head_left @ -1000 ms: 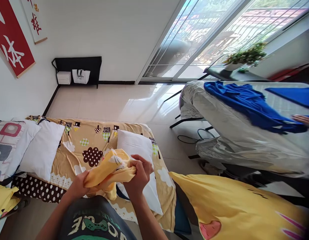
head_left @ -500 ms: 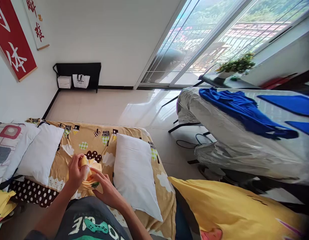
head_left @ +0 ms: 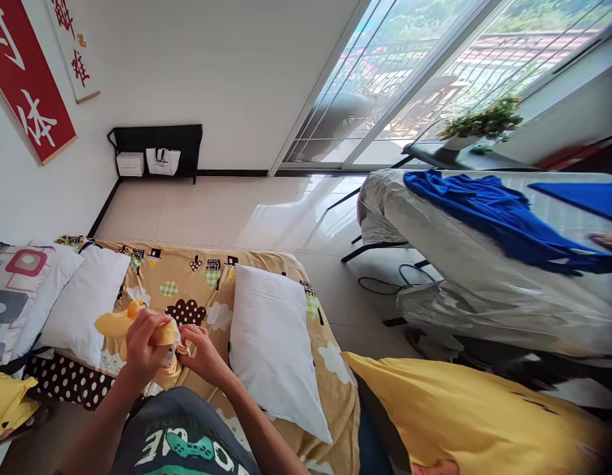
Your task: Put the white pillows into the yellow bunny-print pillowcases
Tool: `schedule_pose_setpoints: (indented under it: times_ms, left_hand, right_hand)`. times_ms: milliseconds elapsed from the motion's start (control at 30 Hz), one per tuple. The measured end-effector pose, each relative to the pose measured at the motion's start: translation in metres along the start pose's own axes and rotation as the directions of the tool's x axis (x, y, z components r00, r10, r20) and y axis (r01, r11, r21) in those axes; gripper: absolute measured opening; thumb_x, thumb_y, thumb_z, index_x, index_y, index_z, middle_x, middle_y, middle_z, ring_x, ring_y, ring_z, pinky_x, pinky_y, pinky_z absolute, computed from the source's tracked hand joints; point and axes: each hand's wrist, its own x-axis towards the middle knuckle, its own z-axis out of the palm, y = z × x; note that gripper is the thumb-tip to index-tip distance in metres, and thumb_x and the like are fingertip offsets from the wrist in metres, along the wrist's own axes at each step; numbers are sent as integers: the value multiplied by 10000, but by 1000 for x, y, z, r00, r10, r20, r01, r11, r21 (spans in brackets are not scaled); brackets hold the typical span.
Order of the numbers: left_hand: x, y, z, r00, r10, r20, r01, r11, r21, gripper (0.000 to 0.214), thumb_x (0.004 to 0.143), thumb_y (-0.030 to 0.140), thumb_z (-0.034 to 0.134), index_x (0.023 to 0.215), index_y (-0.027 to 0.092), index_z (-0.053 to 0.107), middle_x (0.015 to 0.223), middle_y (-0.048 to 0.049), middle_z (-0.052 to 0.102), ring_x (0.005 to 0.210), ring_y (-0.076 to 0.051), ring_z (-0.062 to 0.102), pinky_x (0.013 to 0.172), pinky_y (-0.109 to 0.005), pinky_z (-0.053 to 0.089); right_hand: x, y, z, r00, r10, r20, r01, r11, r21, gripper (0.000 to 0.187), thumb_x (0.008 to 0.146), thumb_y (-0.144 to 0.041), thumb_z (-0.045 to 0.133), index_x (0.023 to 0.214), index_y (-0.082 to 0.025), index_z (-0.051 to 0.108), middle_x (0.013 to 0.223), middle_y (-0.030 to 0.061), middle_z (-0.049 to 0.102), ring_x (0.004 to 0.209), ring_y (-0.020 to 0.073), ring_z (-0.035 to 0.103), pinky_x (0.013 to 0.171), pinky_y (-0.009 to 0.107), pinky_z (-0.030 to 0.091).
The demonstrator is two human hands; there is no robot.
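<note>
My left hand (head_left: 143,343) is closed round a bunched yellow pillowcase (head_left: 116,322), held just above the patterned tan bedspread (head_left: 197,280). My right hand (head_left: 203,350) pinches the same cloth right beside it, fingers curled. A bare white pillow (head_left: 273,346) lies on the bed just right of my hands. Another white pillow (head_left: 85,300) lies to the left, close to the cloth's free end.
A pillow with grey and pink squares (head_left: 13,284) lies at the far left. A large yellow cloth (head_left: 464,409) spreads at the lower right. A silver-covered table (head_left: 484,264) carries blue fabric (head_left: 498,214). Another person's hand (head_left: 607,243) shows at the right edge. Cables (head_left: 385,284) lie on the tiled floor.
Both hands carried the yellow pillowcase from over the middle white pillow leftward to the gap between the pillows. The cloth is more tightly bunched, with one end now sticking out left.
</note>
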Motion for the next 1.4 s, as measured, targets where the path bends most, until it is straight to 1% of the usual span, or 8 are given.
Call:
schedule_pose_setpoints:
  times_ms: [300, 467, 567, 733, 867, 1067, 1200, 1400]
  left_hand:
    - [-23, -73, -53, 906, -354, -233, 397, 900, 177, 198, 774, 168, 522, 884, 181, 686, 886, -49, 639, 824, -159, 606, 748, -260, 501]
    - [-43, -118, -41, 477, -870, -126, 815, 491, -307, 281, 623, 336, 639, 842, 162, 660, 799, -36, 667, 696, -155, 589, 602, -236, 472]
    - [-49, -127, -40, 372, -921, 119, 847, 285, -448, 331, 512, 346, 709, 767, 142, 655, 676, -15, 648, 620, -151, 575, 569, -241, 464]
    - [-42, -119, -56, 430, -801, 417, 881, 271, -387, 266, 511, 287, 761, 702, 135, 655, 646, -7, 644, 572, -137, 560, 547, -232, 452]
    - [-27, -105, -59, 559, -827, 52, 757, 484, -440, 225, 615, 315, 675, 772, 156, 653, 727, -4, 656, 665, -138, 567, 611, -222, 468]
    - [-30, -69, -24, 715, -599, -361, 581, 796, -170, 182, 765, 301, 560, 883, 178, 626, 867, -22, 641, 828, -164, 591, 724, -240, 487]
    - [-56, -56, 9, 820, -561, 118, 569, 821, -51, 197, 796, 341, 583, 888, 176, 635, 855, -47, 646, 827, -195, 613, 761, -306, 511]
    - [-69, -35, 28, 669, -480, 568, 627, 775, -84, 334, 848, 383, 594, 1114, 188, 652, 1123, -117, 667, 1016, -234, 628, 893, -386, 508]
  right_hand:
    - [-4, -5, -61, 929, 260, -263, -150, 915, 375, 312, 687, -349, 662, 652, -228, 376, 603, -65, 399, 565, 98, 346, 534, 226, 288]
    - [-11, -35, -95, 898, 402, -182, -141, 652, 745, 444, 591, -381, 792, 728, -240, 393, 588, -77, 443, 494, 87, 387, 473, 210, 315]
    - [-20, -41, -121, 875, 410, -256, -41, 591, 806, 428, 544, -346, 798, 720, -239, 423, 600, -70, 440, 471, 85, 418, 460, 215, 354]
    - [-37, -32, -160, 819, 290, -495, 100, 777, 622, 292, 608, -388, 706, 777, -252, 510, 714, -22, 522, 549, 121, 507, 495, 243, 412]
    - [-37, -25, -162, 833, 244, -497, -153, 964, 218, 276, 594, -349, 665, 845, -243, 617, 649, -24, 544, 537, 136, 475, 510, 262, 372]
    - [-15, -15, -140, 293, 217, -931, -336, 935, 112, 181, 650, -368, 512, 714, -208, 567, 587, -13, 532, 554, 143, 453, 547, 274, 361]
    - [-6, -18, -130, 435, 322, -841, -205, 945, 255, 251, 715, -419, 484, 562, -221, 473, 473, -38, 403, 492, 119, 341, 460, 258, 284]
    - [5, -41, -115, 654, 295, -697, -102, 947, 306, 235, 721, -366, 516, 804, -186, 643, 666, 7, 610, 609, 143, 477, 542, 248, 381]
